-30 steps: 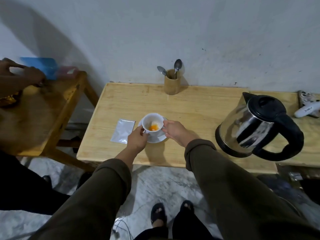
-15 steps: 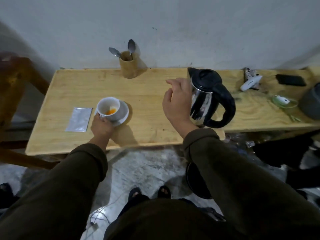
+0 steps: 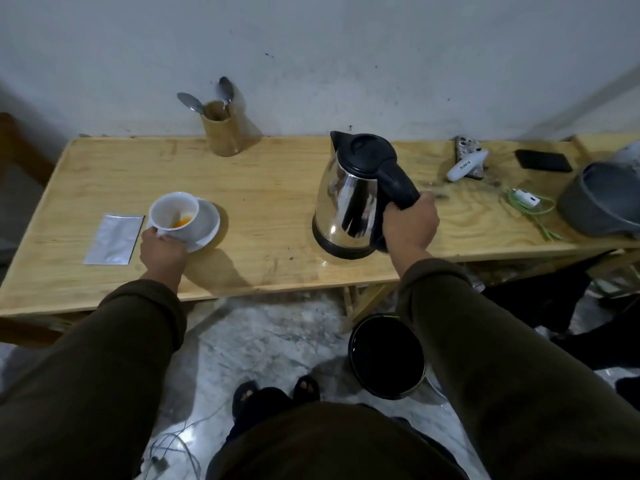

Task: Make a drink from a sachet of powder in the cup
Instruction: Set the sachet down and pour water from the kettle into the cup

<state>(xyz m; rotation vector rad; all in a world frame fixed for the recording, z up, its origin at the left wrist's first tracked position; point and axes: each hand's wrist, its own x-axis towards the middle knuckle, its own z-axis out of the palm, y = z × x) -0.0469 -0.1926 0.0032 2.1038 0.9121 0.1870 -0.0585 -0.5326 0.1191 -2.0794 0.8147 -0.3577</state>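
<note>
Now right hand (image 3: 410, 228) grips steel kettle's (image 3: 346, 199) black handle; left hand (image 3: 162, 249) clasps white cup (image 3: 173, 216).

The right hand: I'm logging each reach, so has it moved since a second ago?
Yes. The right hand left the cup and went rightward along the table, away from the spoon holder; it now grips the kettle handle.

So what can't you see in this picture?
Head view only:
- Water inside the kettle: its lid is shut.
- Right hand fingers: wrapped behind the handle.
- Grey pot: cut off by the right edge.
- Spoons: blurred.
</note>
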